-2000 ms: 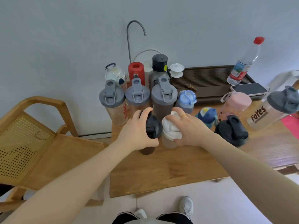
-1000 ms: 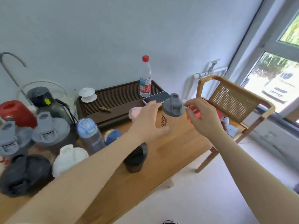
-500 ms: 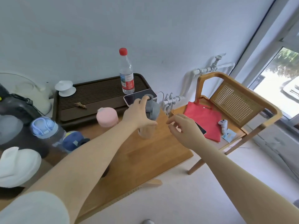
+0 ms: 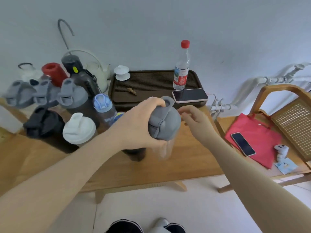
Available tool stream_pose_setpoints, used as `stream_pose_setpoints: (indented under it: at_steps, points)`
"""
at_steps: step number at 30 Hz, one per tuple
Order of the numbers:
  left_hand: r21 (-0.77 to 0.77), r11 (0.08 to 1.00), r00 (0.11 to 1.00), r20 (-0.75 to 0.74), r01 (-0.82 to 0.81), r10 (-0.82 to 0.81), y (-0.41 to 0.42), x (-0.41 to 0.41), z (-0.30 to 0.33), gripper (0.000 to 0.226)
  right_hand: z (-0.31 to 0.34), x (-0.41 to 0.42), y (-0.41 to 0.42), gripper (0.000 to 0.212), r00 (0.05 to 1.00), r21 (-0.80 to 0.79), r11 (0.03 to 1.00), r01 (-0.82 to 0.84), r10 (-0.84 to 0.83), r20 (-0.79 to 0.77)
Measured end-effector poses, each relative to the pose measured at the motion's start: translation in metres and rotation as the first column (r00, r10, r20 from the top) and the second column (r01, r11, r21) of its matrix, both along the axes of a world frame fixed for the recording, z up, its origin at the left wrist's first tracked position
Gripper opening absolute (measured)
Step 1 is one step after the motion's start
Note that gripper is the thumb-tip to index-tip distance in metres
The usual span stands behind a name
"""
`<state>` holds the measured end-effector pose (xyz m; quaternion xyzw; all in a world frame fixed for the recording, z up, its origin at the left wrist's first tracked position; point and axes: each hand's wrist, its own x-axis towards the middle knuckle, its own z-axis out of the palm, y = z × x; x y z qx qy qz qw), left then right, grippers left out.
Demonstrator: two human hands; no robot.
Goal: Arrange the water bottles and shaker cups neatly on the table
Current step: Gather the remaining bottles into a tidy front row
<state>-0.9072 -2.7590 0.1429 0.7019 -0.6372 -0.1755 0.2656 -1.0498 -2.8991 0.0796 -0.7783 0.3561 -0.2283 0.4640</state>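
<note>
Above the table (image 4: 193, 165), the left hand (image 4: 134, 126) grasps a grey-lidded shaker (image 4: 164, 122), the right hand (image 4: 196, 119) loose-fingered at three o'clock; a lid-only grip risks dropping it.

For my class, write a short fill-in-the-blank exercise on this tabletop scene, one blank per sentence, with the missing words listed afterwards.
1. The left hand grips the clear shaker cup with the ____ lid.
2. The clear plastic water bottle standing on the dark slatted tea tray has a ____ cap.
3. The right hand is open and holds ____.
4. A dark smartphone lies on the ____ cloth bag on the chair.

Missing words: grey; red; nothing; red
</note>
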Motion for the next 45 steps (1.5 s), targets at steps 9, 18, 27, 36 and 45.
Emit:
stream_pose_setpoints:
  at_steps: [9,18,27,36,45]
  points:
    - [0.163,0.978,0.982,-0.113,-0.134,0.153,0.116,0.044,-0.013,0.075,-0.041,0.1,0.074,0.075,0.824,-0.07,0.9,-0.43,0.36,-0.438]
    - [0.189,0.969,0.975,-0.118,-0.162,0.186,0.206,0.11,-0.019,0.074,-0.008,0.132,0.139,0.063,0.793,-0.266,0.864,-0.427,0.217,-0.569]
    - [0.176,0.916,0.929,-0.02,-0.36,0.369,0.296,0.227,-0.028,0.082,0.016,0.202,0.219,0.067,0.85,-0.25,0.867,-0.432,0.297,-0.436]
    - [0.0,0.879,0.879,0.027,-0.477,0.476,0.257,0.31,-0.085,0.082,-0.013,0.241,0.269,0.071,0.836,-0.21,0.907,-0.365,0.22,-0.503]
    - [0.029,0.898,0.898,-0.002,-0.44,0.44,0.221,0.339,-0.098,0.082,-0.025,0.258,0.267,0.071,0.845,-0.211,0.929,-0.303,0.16,-0.51]
